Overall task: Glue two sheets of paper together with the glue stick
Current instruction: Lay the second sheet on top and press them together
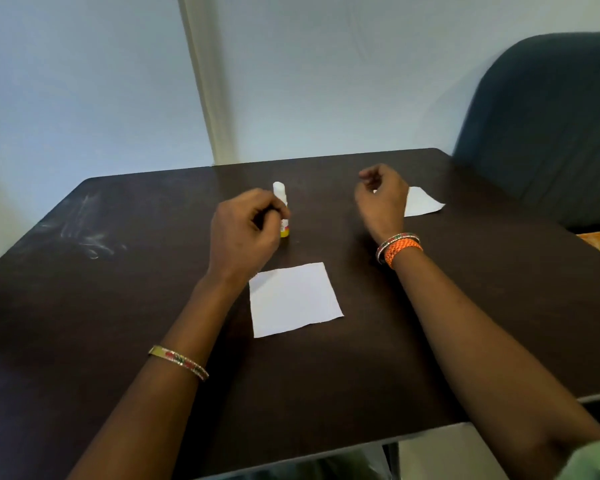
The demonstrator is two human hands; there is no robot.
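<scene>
I log: dark surface point(430, 323). Glue stick point(280, 197) upright, centre-far, capped; my left hand point(246, 230) in front, fingers curled, grip on it not discernible. Right hand point(383, 195) raised, fingers loosely curled, holding nothing. Near paper sheet point(293, 299) flat, centre. Far paper sheet point(423, 202) right, partly behind right hand.

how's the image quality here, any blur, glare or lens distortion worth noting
Head view: soft, even light with no hard shadows; wide-angle bending bows the dark table edges and the wall corner; faint sheen and whitish smears on the table's left; the left hand by the glue stick and the right hand look slightly soft; both paper sheets are near blown-out white.
</scene>
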